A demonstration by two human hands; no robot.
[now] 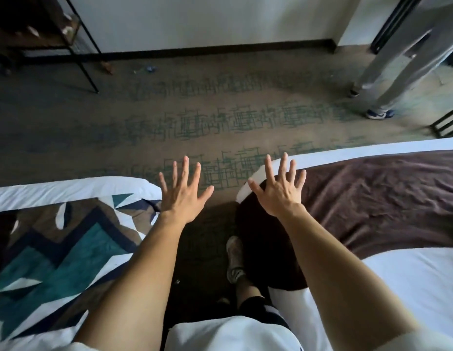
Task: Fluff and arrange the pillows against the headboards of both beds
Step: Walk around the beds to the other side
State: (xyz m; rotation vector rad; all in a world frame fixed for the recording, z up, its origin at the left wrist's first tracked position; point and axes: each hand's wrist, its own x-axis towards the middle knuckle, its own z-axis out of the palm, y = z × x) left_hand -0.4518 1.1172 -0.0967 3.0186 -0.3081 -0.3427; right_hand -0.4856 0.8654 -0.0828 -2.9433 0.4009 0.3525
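Note:
I stand in the gap between two beds, looking toward their foot ends. My left hand (182, 191) is stretched out with fingers spread, empty, beside the corner of the left bed (68, 191), which carries a teal, navy and brown patterned runner. My right hand (279, 188) is also spread and empty, held over the foot corner of the right bed (410, 282), which has white linen and a plain brown runner (372, 198). No pillows or headboards are in view.
Patterned carpet (220, 117) runs ahead to a white wall with a dark baseboard. A black metal-framed shelf (75, 46) stands at the far left. Another person's legs (397, 72) in grey trousers and a blue shoe stand at the far right. My own shoe (234, 259) shows in the gap.

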